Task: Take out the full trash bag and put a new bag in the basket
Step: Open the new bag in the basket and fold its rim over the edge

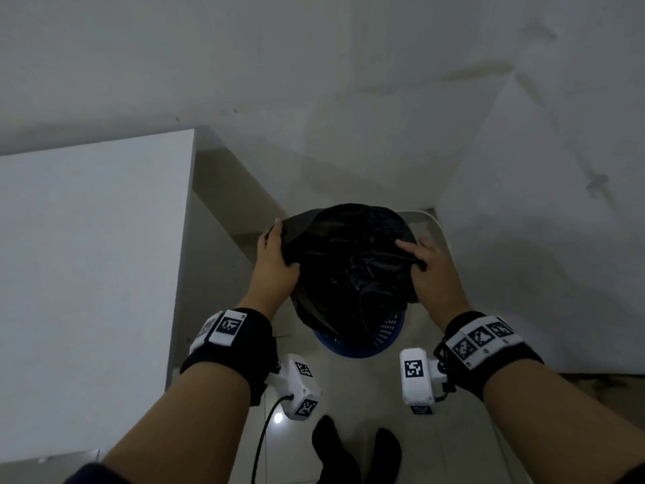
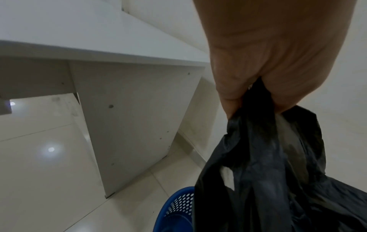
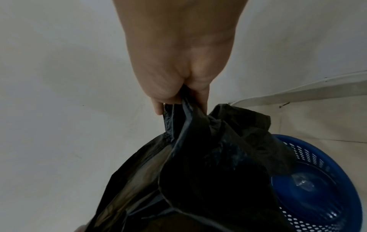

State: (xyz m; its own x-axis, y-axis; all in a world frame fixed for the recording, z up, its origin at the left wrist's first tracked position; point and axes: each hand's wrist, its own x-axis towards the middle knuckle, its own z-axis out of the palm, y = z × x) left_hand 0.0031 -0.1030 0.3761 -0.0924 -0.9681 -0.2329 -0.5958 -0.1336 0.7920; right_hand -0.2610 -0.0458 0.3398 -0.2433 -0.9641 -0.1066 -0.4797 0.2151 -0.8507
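Note:
A black trash bag (image 1: 349, 260) hangs above a blue perforated basket (image 1: 387, 335) on the floor. My left hand (image 1: 277, 258) grips the bag's left edge, and my right hand (image 1: 431, 270) grips its right edge. In the left wrist view the left hand (image 2: 256, 94) pinches a bunched strip of the black bag (image 2: 274, 180) over the basket rim (image 2: 178, 202). The right wrist view has the right hand (image 3: 178, 94) clutching gathered plastic of the bag (image 3: 198, 172), with the basket (image 3: 317, 180) partly uncovered below it. Most of the basket is hidden by the bag.
A white desk (image 1: 90, 274) stands to the left, its side panel (image 2: 129, 117) close to the basket. White walls (image 1: 523, 204) close in behind and on the right. My feet in dark socks (image 1: 352, 452) stand on the pale tiled floor (image 1: 370, 389).

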